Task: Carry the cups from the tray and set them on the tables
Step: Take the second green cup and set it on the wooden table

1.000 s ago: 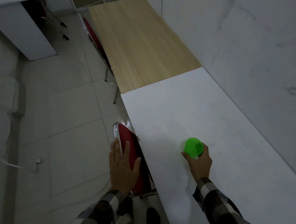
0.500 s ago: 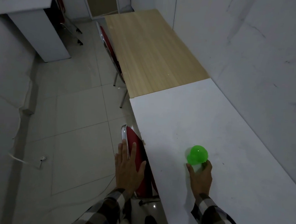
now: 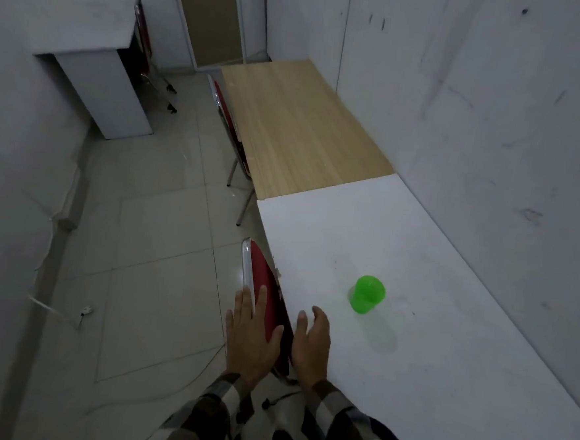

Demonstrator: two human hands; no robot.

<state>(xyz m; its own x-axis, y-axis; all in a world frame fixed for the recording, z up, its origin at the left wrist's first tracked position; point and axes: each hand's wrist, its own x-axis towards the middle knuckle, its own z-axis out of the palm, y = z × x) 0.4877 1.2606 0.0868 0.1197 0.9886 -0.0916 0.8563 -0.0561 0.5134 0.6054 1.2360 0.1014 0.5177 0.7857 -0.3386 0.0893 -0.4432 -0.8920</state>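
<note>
**Standing Alone: One Green Cup on the White Table**

Sitting by itself, the green cup [image 3: 367, 295] was on the white table [image 3: 445, 333], near the middle and away from the edges. No hand touched it. The right hand [image 3: 311, 341] hung just over the table's near edge, fingers spread and empty, well apart from the cup. The left hand [image 3: 253, 337] lay flat on the back of the red chair [image 3: 260, 279], fingers spread too, pinching nothing.

What could go wrong? The cup looked light, so a swinging sleeve or a bump to the table might knock it over or roll it. Pushing the chair hard could shake the table.

I counted one cup, two tables in a row (one white, one wooden table [image 3: 305, 124]), and no tray in view.
</note>
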